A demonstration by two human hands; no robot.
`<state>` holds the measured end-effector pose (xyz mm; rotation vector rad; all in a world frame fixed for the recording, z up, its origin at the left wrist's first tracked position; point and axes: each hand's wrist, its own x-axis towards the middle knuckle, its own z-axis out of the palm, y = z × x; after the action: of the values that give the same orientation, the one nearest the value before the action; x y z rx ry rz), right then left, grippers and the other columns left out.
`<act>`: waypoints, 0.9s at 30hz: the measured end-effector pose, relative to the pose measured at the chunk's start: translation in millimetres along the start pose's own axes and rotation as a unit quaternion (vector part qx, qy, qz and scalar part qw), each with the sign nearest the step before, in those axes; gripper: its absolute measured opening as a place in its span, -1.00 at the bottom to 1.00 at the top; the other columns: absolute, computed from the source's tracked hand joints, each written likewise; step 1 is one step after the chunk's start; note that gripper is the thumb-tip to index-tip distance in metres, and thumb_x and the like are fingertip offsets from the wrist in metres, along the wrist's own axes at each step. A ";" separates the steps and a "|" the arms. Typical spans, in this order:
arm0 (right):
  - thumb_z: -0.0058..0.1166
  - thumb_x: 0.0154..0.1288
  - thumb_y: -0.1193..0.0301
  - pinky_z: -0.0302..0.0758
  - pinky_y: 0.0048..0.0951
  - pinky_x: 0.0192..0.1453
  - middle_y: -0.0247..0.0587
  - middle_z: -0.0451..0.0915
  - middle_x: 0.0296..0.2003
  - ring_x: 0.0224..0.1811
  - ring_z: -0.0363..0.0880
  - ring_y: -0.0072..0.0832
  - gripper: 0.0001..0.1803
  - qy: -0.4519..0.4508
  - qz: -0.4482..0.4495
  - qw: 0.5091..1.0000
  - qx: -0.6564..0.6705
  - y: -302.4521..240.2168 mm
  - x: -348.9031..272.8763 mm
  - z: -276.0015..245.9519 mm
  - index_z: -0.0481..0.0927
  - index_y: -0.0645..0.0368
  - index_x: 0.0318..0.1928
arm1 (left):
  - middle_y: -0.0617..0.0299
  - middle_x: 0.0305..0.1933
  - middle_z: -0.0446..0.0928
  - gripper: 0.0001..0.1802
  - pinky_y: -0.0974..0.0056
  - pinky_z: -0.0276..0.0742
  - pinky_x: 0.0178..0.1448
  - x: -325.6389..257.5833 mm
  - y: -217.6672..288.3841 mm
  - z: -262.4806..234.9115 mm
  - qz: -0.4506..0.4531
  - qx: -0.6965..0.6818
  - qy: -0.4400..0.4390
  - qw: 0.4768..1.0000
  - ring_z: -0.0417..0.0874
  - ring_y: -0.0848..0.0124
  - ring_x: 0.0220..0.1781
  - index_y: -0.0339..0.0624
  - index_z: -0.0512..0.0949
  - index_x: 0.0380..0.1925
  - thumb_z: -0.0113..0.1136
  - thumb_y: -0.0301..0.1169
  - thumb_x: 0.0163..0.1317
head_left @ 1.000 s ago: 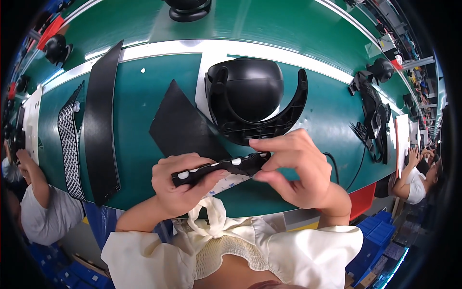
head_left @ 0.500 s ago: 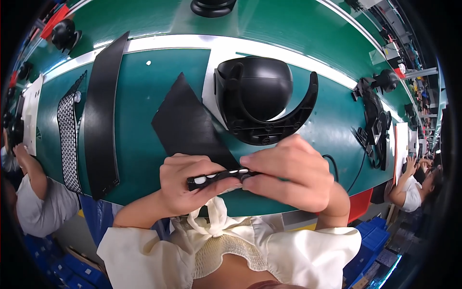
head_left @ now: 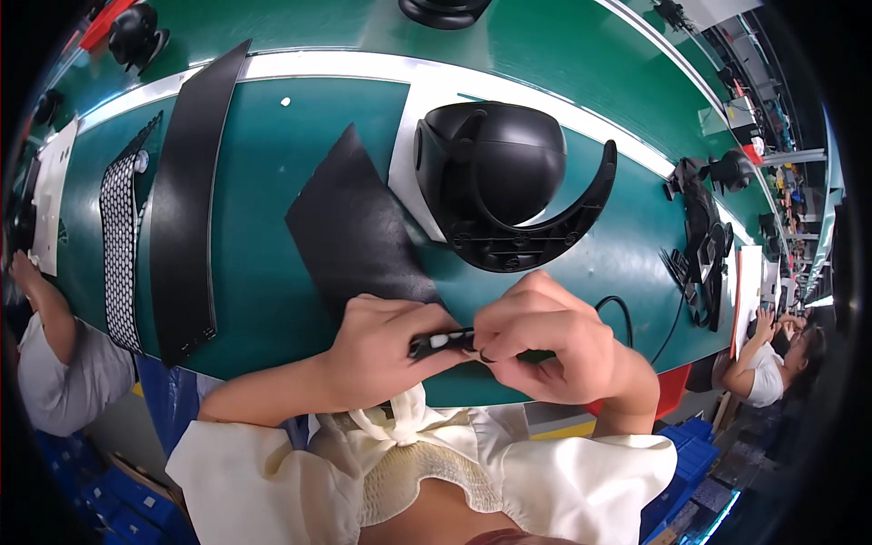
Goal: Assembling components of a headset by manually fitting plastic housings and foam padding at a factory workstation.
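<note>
Close to the near edge of the table, my left hand (head_left: 381, 350) pinches a small black strip with white oval spots (head_left: 440, 341). My right hand (head_left: 554, 341) meets it with thumb and fingers curled together at the strip's other end, covering that part. Just beyond my hands lies a flat black sheet (head_left: 354, 218) with angled edges. Farther off to the right stands a glossy black rounded housing (head_left: 518, 159), with a curved black bracket (head_left: 536, 250) around its front.
To the left lie a long black sheet (head_left: 191, 200) and a strip of white oval pads (head_left: 120, 245). On the right are black cables and parts (head_left: 704, 245). Co-workers sit at both sides. Beyond the white rail (head_left: 309, 65) runs another green surface (head_left: 563, 32).
My left hand has moved right along the strip, so less of it shows. My right hand's fingers have curled tighter at its end. The whole view has shifted slightly.
</note>
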<state>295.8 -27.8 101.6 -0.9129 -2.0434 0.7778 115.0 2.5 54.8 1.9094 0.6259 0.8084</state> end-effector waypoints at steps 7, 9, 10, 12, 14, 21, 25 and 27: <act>0.05 0.00 0.73 0.27 -0.72 -0.41 -0.19 0.49 -0.42 -0.45 0.42 -0.67 -0.70 0.173 0.110 0.975 0.089 14.6 4.7 -1.8 0.29 0.27 -0.26 | -0.08 0.22 0.05 -0.79 0.13 0.18 0.21 -2.9 -31.1 0.3 -0.031 -0.251 -0.053 0.966 0.24 0.14 0.18 -0.28 0.46 -0.54 0.33 -0.51 -0.13; 0.12 -0.02 0.69 0.29 -0.75 -0.46 -0.29 0.49 -0.40 -0.50 0.39 -0.74 -0.66 0.147 0.099 0.984 0.006 22.7 12.5 6.3 0.31 0.28 -0.22 | -0.14 0.28 -0.12 -0.82 0.04 0.02 0.30 -4.9 -32.2 -0.2 0.004 -0.326 -0.055 0.944 0.03 0.00 0.31 -0.26 0.48 -0.55 0.33 -0.52 -0.14; 0.07 -0.03 0.73 0.29 -0.72 -0.42 -0.19 0.49 -0.39 -0.46 0.41 -0.68 -0.64 0.128 0.116 0.985 -0.005 21.3 14.8 7.8 0.26 0.28 -0.22 | -0.15 0.29 -0.14 -0.82 0.03 0.02 0.30 -5.4 -33.7 1.2 0.011 -0.345 -0.055 0.937 0.02 -0.01 0.32 -0.26 0.48 -0.55 0.33 -0.52 -0.14; 0.01 -0.03 0.78 0.30 -0.73 -0.37 -0.09 0.49 -0.39 -0.44 0.41 -0.64 -0.62 0.113 0.113 0.986 -0.038 22.5 17.9 9.7 0.21 0.28 -0.21 | -0.18 0.29 -0.17 -0.82 0.00 0.00 0.30 -3.9 -33.4 1.7 0.030 -0.359 -0.057 0.931 -0.01 -0.06 0.32 -0.27 0.48 -0.55 0.32 -0.51 -0.13; 0.01 -0.03 0.78 0.32 -0.72 -0.37 -0.09 0.49 -0.40 -0.43 0.41 -0.63 -0.63 0.104 0.115 0.986 -0.062 21.7 17.9 8.8 0.20 0.29 -0.21 | -0.19 0.29 -0.18 -0.81 0.00 0.00 0.30 -5.0 -34.5 4.3 0.033 -0.366 -0.053 0.928 -0.01 -0.06 0.32 -0.27 0.47 -0.54 0.32 -0.51 -0.12; 0.01 -0.04 0.78 0.30 -0.74 -0.43 -0.11 0.50 -0.43 -0.47 0.40 -0.63 -0.68 0.090 0.132 0.982 -0.101 17.8 24.6 11.4 0.22 0.28 -0.29 | -0.21 0.28 -0.18 -0.82 0.00 0.01 0.29 -6.3 -34.9 2.8 0.041 -0.392 -0.038 0.918 0.00 -0.09 0.31 -0.31 0.47 -0.53 0.31 -0.54 -0.12; 0.08 -0.06 0.75 0.26 -0.75 -0.50 -0.21 0.46 -0.50 -0.53 0.37 -0.66 -0.67 0.108 0.122 0.975 -0.149 13.2 29.3 12.2 0.22 0.25 -0.37 | -0.21 0.28 -0.17 -0.83 0.01 0.01 0.29 -4.9 -34.5 3.5 0.043 -0.378 -0.047 0.923 0.01 -0.09 0.31 -0.32 0.49 -0.54 0.31 -0.55 -0.13; 0.18 -0.10 0.70 0.25 -0.73 -0.54 -0.30 0.41 -0.56 -0.58 0.33 -0.69 -0.62 0.105 0.180 0.941 -0.265 9.4 33.5 12.0 0.20 0.21 -0.41 | -0.21 0.27 -0.16 -0.83 0.03 0.02 0.29 -4.5 -34.3 0.8 0.041 -0.364 -0.039 0.930 0.02 -0.08 0.30 -0.33 0.50 -0.54 0.31 -0.56 -0.14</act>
<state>273.7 1.7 101.0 -1.6324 -1.9447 0.2803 109.7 13.6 22.5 1.2763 0.1497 0.8598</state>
